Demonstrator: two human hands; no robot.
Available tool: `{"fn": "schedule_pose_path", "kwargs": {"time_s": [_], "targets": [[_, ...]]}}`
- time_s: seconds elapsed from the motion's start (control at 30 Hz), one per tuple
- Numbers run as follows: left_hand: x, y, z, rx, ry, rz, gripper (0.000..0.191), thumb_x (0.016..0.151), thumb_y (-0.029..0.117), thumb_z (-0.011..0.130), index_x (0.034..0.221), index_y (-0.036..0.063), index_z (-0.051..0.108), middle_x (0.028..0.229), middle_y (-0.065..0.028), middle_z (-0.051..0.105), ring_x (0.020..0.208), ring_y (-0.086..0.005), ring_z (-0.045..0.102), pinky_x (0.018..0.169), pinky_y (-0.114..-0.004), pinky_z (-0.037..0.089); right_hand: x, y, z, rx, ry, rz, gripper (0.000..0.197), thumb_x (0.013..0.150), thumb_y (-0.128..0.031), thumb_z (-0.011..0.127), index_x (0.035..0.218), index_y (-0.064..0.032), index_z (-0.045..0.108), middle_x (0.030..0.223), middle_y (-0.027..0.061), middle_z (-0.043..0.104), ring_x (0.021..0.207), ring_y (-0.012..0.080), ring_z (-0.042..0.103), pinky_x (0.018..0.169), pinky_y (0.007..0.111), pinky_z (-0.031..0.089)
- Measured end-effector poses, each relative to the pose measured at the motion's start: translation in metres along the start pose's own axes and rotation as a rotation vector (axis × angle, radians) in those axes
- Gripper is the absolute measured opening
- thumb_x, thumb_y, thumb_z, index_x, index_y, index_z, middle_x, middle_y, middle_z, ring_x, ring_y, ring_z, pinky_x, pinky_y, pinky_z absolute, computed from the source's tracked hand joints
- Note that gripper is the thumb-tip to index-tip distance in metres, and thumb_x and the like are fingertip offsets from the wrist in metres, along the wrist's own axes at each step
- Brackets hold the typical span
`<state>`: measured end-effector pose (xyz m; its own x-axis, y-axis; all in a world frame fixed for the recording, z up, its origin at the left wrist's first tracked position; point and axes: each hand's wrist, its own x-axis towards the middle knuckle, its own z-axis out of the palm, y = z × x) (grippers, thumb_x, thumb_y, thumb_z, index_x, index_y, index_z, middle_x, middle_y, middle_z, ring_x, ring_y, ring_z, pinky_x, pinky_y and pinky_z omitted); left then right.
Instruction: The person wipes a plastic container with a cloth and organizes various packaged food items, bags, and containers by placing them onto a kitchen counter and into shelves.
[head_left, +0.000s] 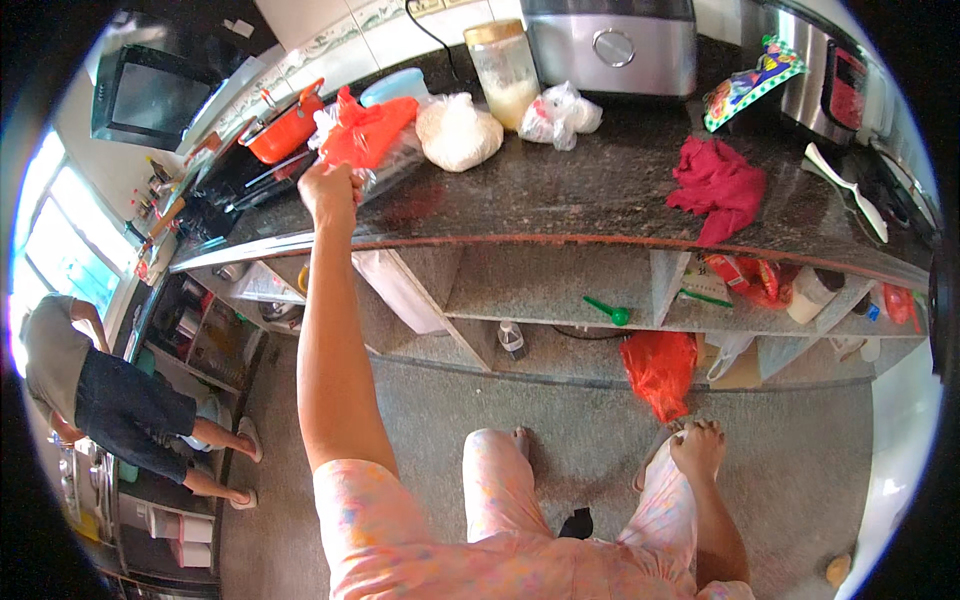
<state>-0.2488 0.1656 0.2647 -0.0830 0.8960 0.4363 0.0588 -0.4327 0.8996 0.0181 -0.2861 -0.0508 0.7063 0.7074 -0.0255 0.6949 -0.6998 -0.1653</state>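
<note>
My left hand (330, 193) reaches over the dark stone countertop (525, 187), its fingers curled at the near end of a red plastic bag (367, 131); whether they grip it is hidden. Clear plastic shows beside the fingers. To the right of that bag sit a tied clear bag of pale contents (459, 135), a gold-lidded jar (501, 75) partly filled with a pale substance, and a smaller knotted plastic bag (561, 114). My right hand (699, 448) rests over my right knee, fingers slightly spread, with nothing visible in it.
An orange-red pot (283, 139) stands left of the bags. A crimson cloth (720, 187) and a white spoon-like utensil (847, 191) lie at right. Open shelves below hold a green scoop (604, 310) and a plastic bottle (512, 340). Another person (112, 390) stands at the far-left counter.
</note>
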Motion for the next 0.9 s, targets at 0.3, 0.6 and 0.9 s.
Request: {"fn": "schedule_pose_path", "kwargs": {"time_s": [0.3, 0.6, 0.9], "targets": [[-0.173, -0.127, 0.040, 0.092, -0.480, -0.122, 0.012, 0.077, -0.003, 0.054, 0.086, -0.0004, 0.062, 0.073, -0.0024, 0.060, 0.065, -0.0074, 0.053, 0.058, -0.023, 0.043, 0.000, 0.009, -0.001, -0.047, 0.006, -0.003, 0.023, 0.067, -0.020, 0.060, 0.085, -0.0060, 0.064, 0.094, 0.0103, 0.060, 0.099, 0.0291, 0.049, 0.085, 0.044, 0.039], [-0.079, -0.323, 0.132, 0.876, -0.541, -0.112, 0.011, 0.078, 0.002, 0.056, 0.088, 0.0004, 0.061, 0.082, -0.0081, 0.063, 0.069, -0.0153, 0.056, 0.063, -0.028, 0.046, 0.009, 0.017, 0.016, -0.007, -0.025, -0.081, 0.028, 0.063, -0.022, 0.062, 0.083, -0.0032, 0.061, 0.095, 0.0118, 0.058, 0.102, 0.0336, 0.047, 0.089, 0.049, 0.035], [-0.089, -0.373, 0.140, 0.967, -0.543, -0.157, 0.011, 0.079, 0.003, 0.056, 0.089, 0.0017, 0.059, 0.084, -0.0077, 0.062, 0.069, -0.0169, 0.056, 0.063, -0.030, 0.046, 0.013, -0.002, 0.007, -0.072, -0.044, -0.061, 0.027, 0.058, -0.021, 0.064, 0.079, -0.0045, 0.059, 0.092, 0.0100, 0.059, 0.098, 0.0336, 0.047, 0.087, 0.047, 0.037]]}}
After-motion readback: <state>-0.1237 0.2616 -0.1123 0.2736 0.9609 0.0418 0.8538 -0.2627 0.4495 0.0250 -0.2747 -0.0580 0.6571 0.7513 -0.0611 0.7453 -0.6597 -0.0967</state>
